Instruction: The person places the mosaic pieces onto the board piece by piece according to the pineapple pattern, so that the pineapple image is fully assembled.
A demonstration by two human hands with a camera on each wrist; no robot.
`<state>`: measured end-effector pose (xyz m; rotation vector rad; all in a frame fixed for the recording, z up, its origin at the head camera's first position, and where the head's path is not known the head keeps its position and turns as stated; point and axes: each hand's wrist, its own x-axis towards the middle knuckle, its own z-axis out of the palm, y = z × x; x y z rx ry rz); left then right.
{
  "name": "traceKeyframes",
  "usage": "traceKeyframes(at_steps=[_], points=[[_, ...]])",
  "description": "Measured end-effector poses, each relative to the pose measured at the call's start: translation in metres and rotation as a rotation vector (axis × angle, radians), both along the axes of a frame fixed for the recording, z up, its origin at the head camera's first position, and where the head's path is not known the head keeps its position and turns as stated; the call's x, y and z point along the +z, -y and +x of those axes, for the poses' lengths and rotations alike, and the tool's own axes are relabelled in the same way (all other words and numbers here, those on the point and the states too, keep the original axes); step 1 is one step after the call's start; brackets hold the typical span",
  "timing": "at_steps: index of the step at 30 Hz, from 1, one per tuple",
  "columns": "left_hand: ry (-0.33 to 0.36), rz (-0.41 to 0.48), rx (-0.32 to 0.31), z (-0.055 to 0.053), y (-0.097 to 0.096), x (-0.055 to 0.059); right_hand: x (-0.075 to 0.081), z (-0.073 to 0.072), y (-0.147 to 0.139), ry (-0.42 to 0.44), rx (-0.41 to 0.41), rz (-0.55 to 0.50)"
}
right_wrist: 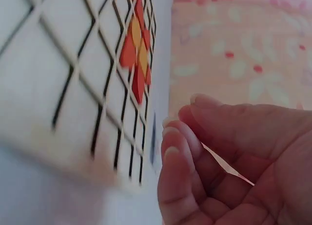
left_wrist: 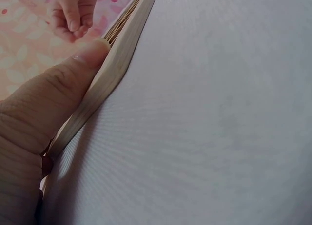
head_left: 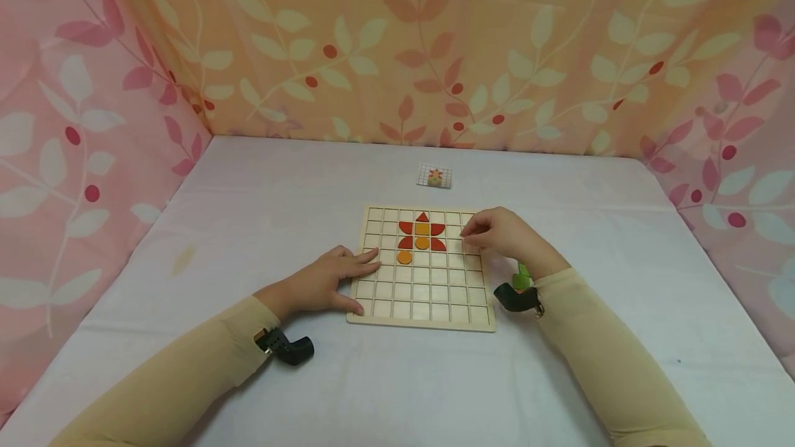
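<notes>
A wooden grid board (head_left: 413, 292) lies on the table. Red pieces (head_left: 437, 245) and orange pieces (head_left: 405, 257) sit in its upper squares, with a red triangle (head_left: 423, 217) at the top. My left hand (head_left: 323, 278) rests at the board's left edge, its fingers spread over the rim and the thumb (left_wrist: 58, 91) against the side. Over the board's upper right part is my right hand (head_left: 499, 233), its fingers loosely bent and the thumb close to the index fingertip. In the right wrist view nothing shows between those fingertips (right_wrist: 173, 132).
A small card (head_left: 435, 176) with a coloured grid pattern lies behind the board. Green pieces (head_left: 522, 277) lie right of the board, partly hidden by the right wrist and its black camera (head_left: 517, 297). Patterned curtains (head_left: 397, 47) enclose the white table (head_left: 279, 192).
</notes>
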<state>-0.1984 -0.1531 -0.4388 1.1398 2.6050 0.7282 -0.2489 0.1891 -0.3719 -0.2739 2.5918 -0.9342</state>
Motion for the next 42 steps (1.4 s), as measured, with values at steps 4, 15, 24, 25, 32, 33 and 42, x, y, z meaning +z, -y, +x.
traceKeyframes(at_steps=[4, 15, 24, 25, 32, 33, 42], points=[[0.001, -0.003, 0.0, 0.0, -0.001, 0.0, 0.005, 0.002, -0.033, 0.005, -0.031, 0.034], [0.003, -0.004, 0.009, 0.0, 0.0, -0.001, 0.002, 0.009, -0.108, 0.079, -0.135, 0.083], [0.0, 0.002, 0.013, 0.0, 0.0, -0.001, -0.012, 0.01, -0.123, 0.154, -0.128, 0.099], [0.002, 0.002, 0.013, 0.001, 0.0, -0.001, -0.013, 0.01, -0.123, 0.156, -0.12, 0.101], [0.001, -0.008, 0.016, 0.001, 0.0, -0.001, -0.018, 0.01, -0.118, 0.101, -0.054, 0.163], [0.0, -0.006, 0.016, 0.001, 0.0, 0.0, -0.018, 0.01, -0.117, 0.093, -0.047, 0.176], [0.001, -0.001, 0.016, 0.001, 0.0, -0.001, -0.016, 0.01, -0.111, 0.091, -0.028, 0.197]])
